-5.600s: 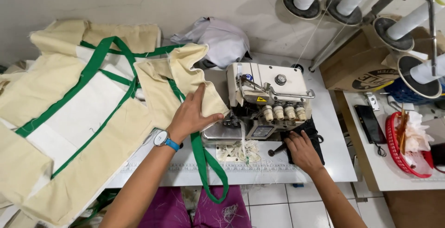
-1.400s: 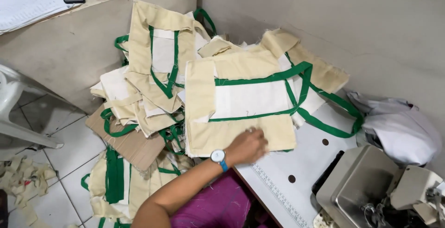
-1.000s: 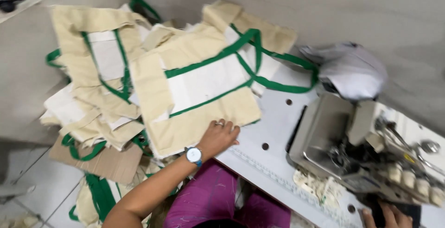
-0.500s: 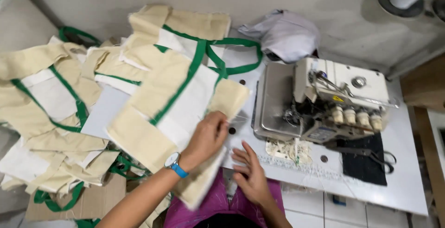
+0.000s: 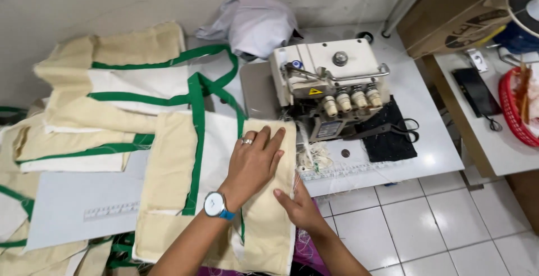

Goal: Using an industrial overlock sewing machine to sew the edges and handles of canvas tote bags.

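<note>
A cream fabric bag piece (image 5: pixel 174 169) with green straps and a white panel lies on the sewing table, its right edge next to the white sewing machine (image 5: pixel 328 82). My left hand (image 5: pixel 254 161), with a ring and a blue-strapped watch, presses flat on the fabric, fingers spread. My right hand (image 5: pixel 300 207) grips the fabric's lower right edge, thumb on top, just off the table's front. More cream and green bag pieces (image 5: pixel 120 82) lie to the left.
A crumpled white cloth (image 5: pixel 250 23) sits behind the machine. Black scissors (image 5: pixel 393 130) rest on a dark mat at its right. A side table holds a phone (image 5: pixel 476 91) and a red basket (image 5: pixel 519 105). A cardboard box (image 5: pixel 455 12) stands at the back.
The view swung from the pile of bags at the left back to the machine. The top bag piece was pulled right to the machine; my right hand came onto its edge.
</note>
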